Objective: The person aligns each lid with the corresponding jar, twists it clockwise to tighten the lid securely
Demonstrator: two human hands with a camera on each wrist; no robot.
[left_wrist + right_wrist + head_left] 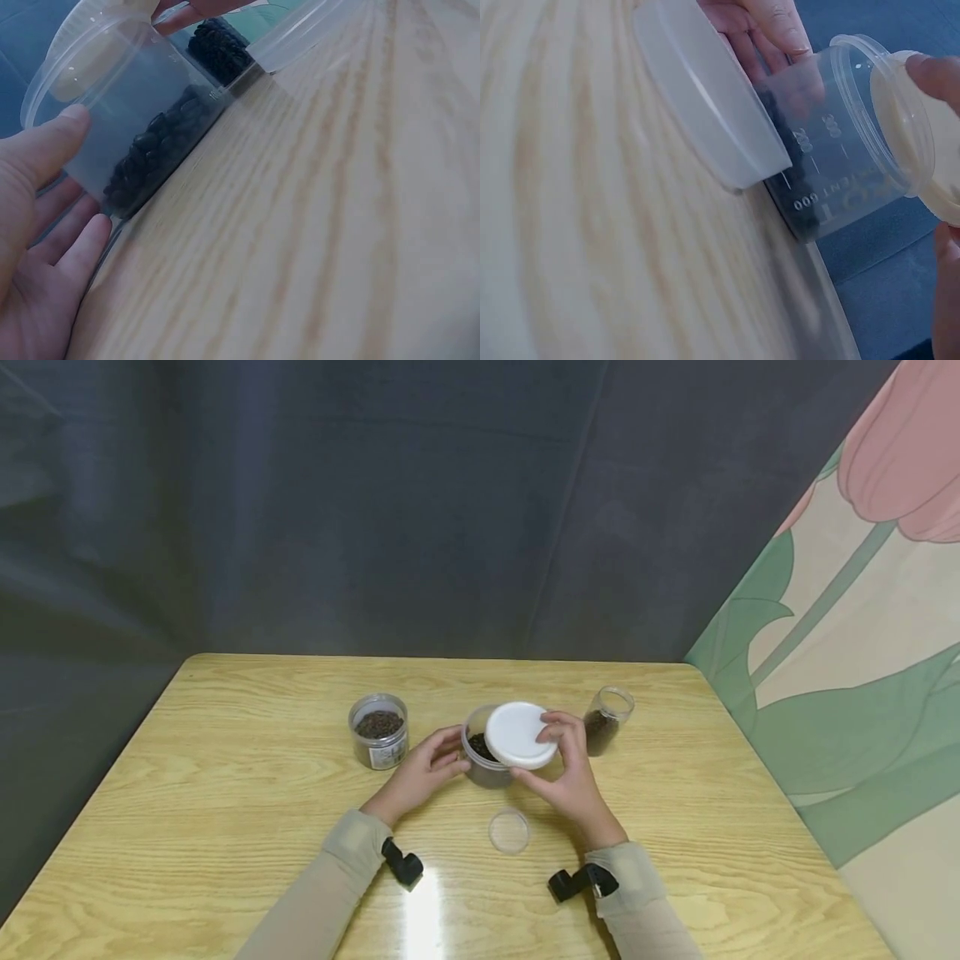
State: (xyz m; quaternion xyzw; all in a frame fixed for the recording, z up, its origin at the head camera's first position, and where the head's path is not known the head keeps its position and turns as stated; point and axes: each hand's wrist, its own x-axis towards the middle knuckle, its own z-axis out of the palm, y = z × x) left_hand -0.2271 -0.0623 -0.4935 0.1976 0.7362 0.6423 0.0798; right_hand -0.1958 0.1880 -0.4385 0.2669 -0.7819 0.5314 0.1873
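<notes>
A clear plastic tub (487, 774) with black beans (154, 142) in its bottom stands on the table. My left hand (425, 771) cups the tub's left side, its thumb against the wall near the rim and its fingers round the far side. In my right hand (567, 766), a round white lid (517, 735) is pinched between thumb and fingers. The lid is tilted over the right part of the tub's mouth, leaving the left part uncovered. Measuring marks show on the tub's wall in the right wrist view.
Left of the tub stands an open clear jar (378, 752) of brown grains. A narrower open glass jar (602, 727) with dark contents is behind my right hand. A small clear lid (509, 832) lies on the wooden table (247, 827), in front of the tub.
</notes>
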